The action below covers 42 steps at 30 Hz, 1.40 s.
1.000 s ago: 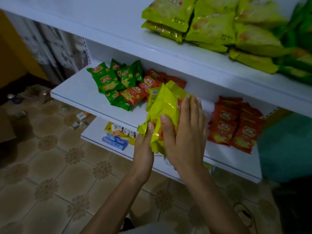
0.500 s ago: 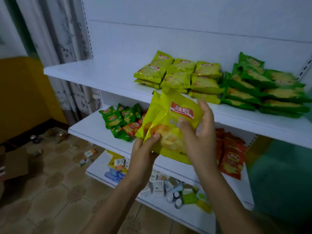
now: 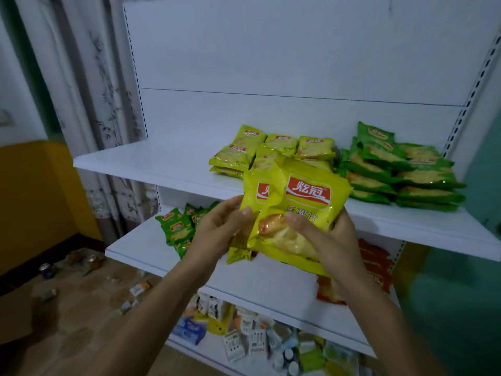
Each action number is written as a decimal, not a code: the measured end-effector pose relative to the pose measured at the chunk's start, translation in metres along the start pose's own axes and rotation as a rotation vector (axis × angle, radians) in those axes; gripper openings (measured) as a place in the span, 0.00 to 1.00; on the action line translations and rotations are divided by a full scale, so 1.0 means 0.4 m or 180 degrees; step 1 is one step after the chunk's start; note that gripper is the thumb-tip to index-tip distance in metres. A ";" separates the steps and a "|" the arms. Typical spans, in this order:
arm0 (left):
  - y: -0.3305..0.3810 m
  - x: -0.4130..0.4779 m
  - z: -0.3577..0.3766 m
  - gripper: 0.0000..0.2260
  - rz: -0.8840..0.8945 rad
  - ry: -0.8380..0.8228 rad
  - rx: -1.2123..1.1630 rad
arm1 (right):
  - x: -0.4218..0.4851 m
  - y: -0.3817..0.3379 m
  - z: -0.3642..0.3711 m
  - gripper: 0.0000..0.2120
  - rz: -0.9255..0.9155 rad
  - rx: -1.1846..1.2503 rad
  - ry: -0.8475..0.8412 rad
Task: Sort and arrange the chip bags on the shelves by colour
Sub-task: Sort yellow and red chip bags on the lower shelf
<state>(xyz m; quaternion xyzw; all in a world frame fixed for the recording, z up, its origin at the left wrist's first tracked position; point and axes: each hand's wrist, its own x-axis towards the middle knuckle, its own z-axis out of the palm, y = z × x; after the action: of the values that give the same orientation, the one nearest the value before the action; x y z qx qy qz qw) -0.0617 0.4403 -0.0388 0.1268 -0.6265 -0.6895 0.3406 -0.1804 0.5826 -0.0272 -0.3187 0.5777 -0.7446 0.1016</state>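
The left grip (image 3: 217, 232) and the right grip (image 3: 329, 237) both clasp a bunch of yellow chip bags (image 3: 301, 204), held in the air before the upper shelf (image 3: 151, 161), near its yellow pile (image 3: 273, 146).

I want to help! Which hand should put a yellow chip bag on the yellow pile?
Probably the right hand: it grips the front glossy yellow plastic chip bag, just below the yellow-bag pile on the white shelf.
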 end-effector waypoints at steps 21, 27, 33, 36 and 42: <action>0.049 0.859 -0.300 0.13 0.0378 0.0202 0.0653 | 0.727 0.000 0.149 0.17 0.0136 -0.0959 0.1211; -0.003 1.102 -0.297 0.24 0.0115 -0.0143 0.0503 | 0.925 0.048 0.181 0.13 0.0567 -0.1189 0.1097; -0.086 1.268 -0.259 0.31 0.0208 -0.0341 0.1186 | 1.085 0.125 0.191 0.15 0.0775 -0.1941 0.1289; -0.139 1.298 -0.258 0.29 0.0323 -0.0357 0.1907 | 1.133 0.200 0.186 0.19 0.0975 -0.3070 0.1247; -0.186 1.302 -0.276 0.27 0.1416 -0.0087 0.2201 | 1.141 0.258 0.195 0.26 -0.0872 -0.5152 0.1382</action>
<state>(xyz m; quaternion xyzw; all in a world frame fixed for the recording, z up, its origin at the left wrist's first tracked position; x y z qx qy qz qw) -0.4016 0.0261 0.0014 0.0862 -0.8379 -0.3495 0.4104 -0.5107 0.2513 0.0505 -0.2103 0.8954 -0.1521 -0.3619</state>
